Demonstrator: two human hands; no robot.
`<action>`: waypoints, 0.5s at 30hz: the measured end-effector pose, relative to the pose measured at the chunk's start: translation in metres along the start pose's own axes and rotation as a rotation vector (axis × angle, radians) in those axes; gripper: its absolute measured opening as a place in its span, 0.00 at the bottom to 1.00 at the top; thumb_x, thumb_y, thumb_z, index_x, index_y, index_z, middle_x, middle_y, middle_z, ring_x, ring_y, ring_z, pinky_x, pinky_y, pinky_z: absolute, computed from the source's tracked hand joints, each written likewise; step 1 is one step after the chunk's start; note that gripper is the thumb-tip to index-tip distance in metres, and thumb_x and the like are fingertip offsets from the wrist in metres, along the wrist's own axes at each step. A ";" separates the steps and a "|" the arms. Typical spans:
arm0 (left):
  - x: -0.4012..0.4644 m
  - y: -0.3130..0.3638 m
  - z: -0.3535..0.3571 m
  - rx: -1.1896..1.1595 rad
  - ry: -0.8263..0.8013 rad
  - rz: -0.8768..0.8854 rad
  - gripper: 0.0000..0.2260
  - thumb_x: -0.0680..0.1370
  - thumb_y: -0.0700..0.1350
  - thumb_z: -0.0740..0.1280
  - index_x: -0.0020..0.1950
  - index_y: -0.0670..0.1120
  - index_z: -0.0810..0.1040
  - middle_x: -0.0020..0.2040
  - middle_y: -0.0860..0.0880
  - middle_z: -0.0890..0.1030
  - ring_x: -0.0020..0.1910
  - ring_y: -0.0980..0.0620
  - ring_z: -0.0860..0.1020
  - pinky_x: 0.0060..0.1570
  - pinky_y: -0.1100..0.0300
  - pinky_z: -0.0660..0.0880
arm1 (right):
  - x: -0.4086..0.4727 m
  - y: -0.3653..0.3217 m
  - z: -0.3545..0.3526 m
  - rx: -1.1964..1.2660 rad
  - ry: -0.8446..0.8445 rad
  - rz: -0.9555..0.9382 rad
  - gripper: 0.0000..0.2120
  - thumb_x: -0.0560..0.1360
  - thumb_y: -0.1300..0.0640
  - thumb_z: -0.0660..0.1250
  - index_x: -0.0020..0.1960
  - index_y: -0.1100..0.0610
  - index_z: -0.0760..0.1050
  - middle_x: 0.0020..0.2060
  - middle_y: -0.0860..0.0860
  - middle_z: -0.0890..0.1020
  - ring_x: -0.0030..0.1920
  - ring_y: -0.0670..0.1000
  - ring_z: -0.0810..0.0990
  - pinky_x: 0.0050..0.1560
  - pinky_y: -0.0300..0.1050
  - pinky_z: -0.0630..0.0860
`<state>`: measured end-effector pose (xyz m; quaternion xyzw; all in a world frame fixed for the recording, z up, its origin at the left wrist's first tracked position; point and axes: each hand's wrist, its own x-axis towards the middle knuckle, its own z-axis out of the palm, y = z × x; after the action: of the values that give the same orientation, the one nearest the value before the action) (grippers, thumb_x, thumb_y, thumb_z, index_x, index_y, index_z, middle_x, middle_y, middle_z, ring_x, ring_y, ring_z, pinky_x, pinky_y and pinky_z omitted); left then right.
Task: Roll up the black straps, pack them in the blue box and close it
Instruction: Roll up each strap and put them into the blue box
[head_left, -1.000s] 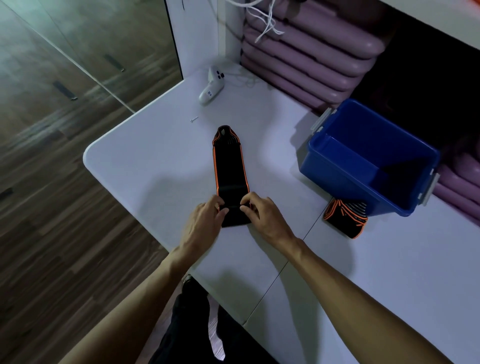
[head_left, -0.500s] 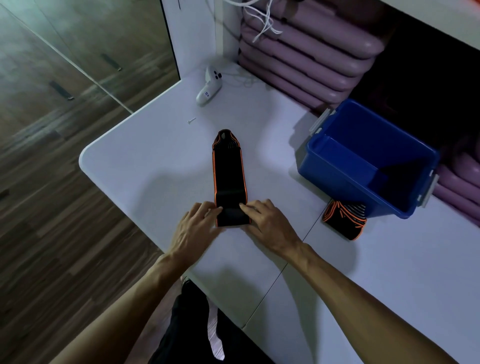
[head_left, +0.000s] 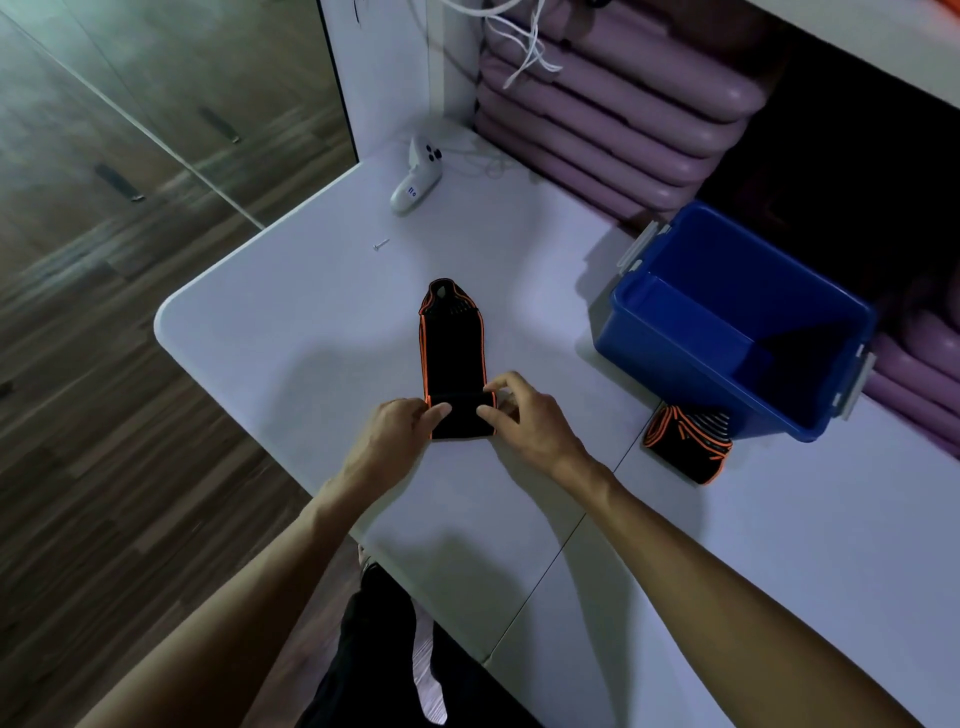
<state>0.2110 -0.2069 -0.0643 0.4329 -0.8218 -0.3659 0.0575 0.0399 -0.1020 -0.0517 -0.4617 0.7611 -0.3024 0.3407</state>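
A black strap with orange edging (head_left: 451, 353) lies flat on the white table (head_left: 291, 332), its far end pointing away from me. The near end is turned over into a short roll. My left hand (head_left: 395, 431) pinches the roll's left side and my right hand (head_left: 524, 415) pinches its right side. A second black strap, rolled up (head_left: 685, 441), lies on the table against the near corner of the open blue box (head_left: 727, 332). What I can see of the box's inside is bare, and no lid is in view.
A white handheld controller (head_left: 418, 176) with a cable lies at the table's far side, and a small screw (head_left: 381, 245) lies nearer. Stacked purple cushions (head_left: 597, 114) stand behind the box. The table's rounded edge drops to a wooden floor (head_left: 104, 415) on the left.
The roll at the strap's near end has advanced away from me, leaving less strap flat. Both hands moved forward with it and regripped its sides.
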 end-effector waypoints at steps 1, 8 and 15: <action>0.000 0.001 0.002 -0.001 0.033 -0.036 0.21 0.79 0.56 0.61 0.33 0.43 0.72 0.27 0.49 0.72 0.30 0.46 0.71 0.31 0.53 0.65 | 0.001 -0.002 0.001 -0.013 0.017 -0.001 0.11 0.78 0.51 0.67 0.57 0.54 0.72 0.37 0.53 0.81 0.38 0.50 0.80 0.39 0.41 0.76; -0.007 0.009 0.010 -0.011 0.258 0.008 0.09 0.78 0.51 0.65 0.53 0.47 0.71 0.30 0.48 0.79 0.30 0.44 0.76 0.31 0.52 0.70 | 0.003 -0.006 0.013 -0.172 0.111 -0.156 0.09 0.80 0.54 0.65 0.58 0.56 0.77 0.39 0.49 0.80 0.42 0.50 0.77 0.39 0.34 0.67; -0.015 -0.002 0.011 -0.006 0.192 0.149 0.14 0.76 0.50 0.69 0.58 0.43 0.76 0.54 0.46 0.74 0.45 0.49 0.76 0.43 0.59 0.72 | -0.003 0.007 0.013 -0.535 0.022 -0.290 0.29 0.72 0.48 0.73 0.70 0.55 0.71 0.65 0.56 0.72 0.58 0.58 0.72 0.49 0.51 0.80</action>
<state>0.2174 -0.1901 -0.0704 0.4036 -0.8414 -0.3198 0.1640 0.0482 -0.0981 -0.0641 -0.6356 0.7435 -0.1419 0.1519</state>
